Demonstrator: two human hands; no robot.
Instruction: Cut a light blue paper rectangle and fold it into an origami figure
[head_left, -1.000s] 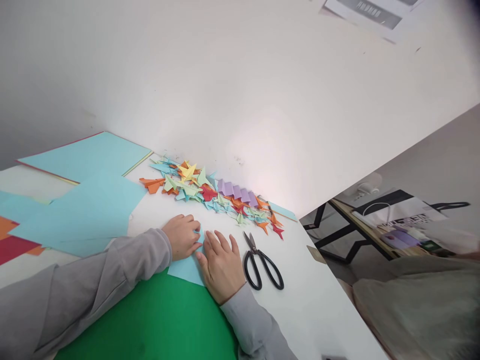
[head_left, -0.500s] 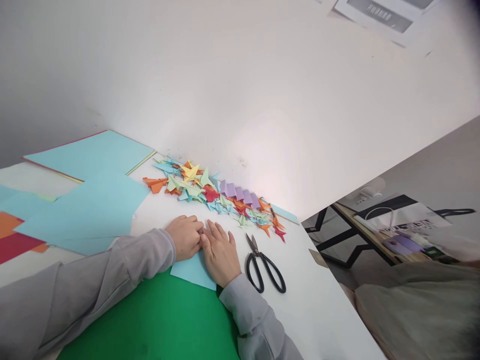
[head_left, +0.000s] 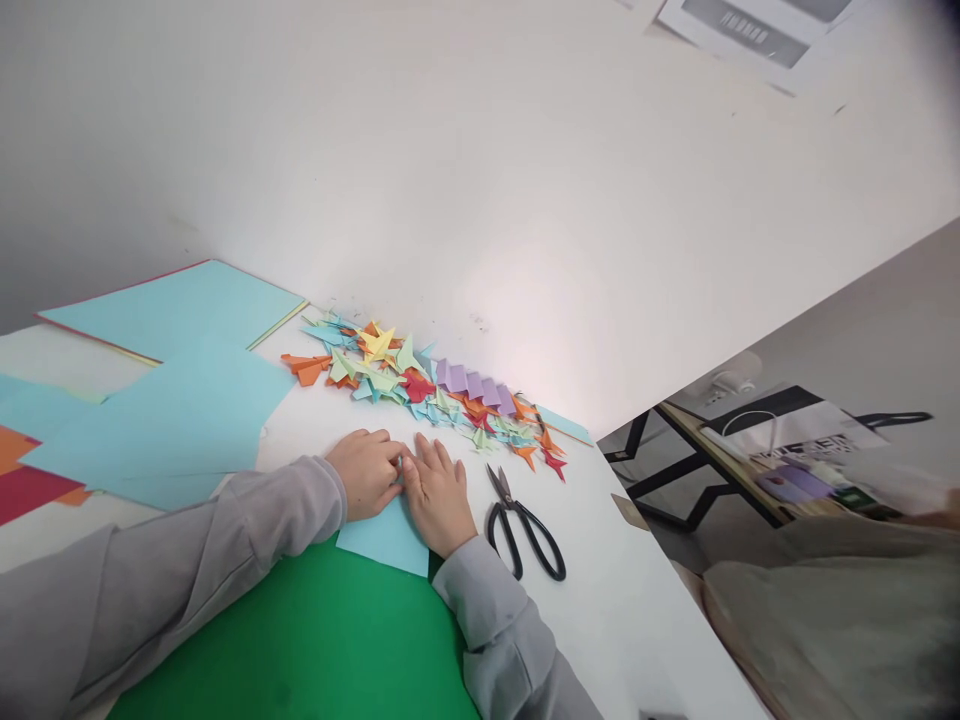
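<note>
A light blue sheet of paper [head_left: 384,543] lies at the table's near edge, partly over a green surface. My left hand [head_left: 365,474] has its fingers curled in over the far part of this paper, its fingertips pressed down near the middle. My right hand [head_left: 441,500] lies flat on the sheet's right side, fingers stretched away from me and thumb touching the left fingertips. Both hands hide the paper's far edge. Just right of my right hand, black-handled scissors [head_left: 522,525] rest with their blades slightly parted.
Beyond my hands, a heap of small folded paper planes [head_left: 412,385] in several colours runs along the wall. Large light blue sheets [head_left: 165,420] spread over the left side, with orange and red paper [head_left: 37,490]. Right of the table [head_left: 600,600] stands a shelf with a white bag [head_left: 802,435].
The whole view has shifted slightly, so things appear a little further left. Both hands stay on the blue paper in nearly the same pose.
</note>
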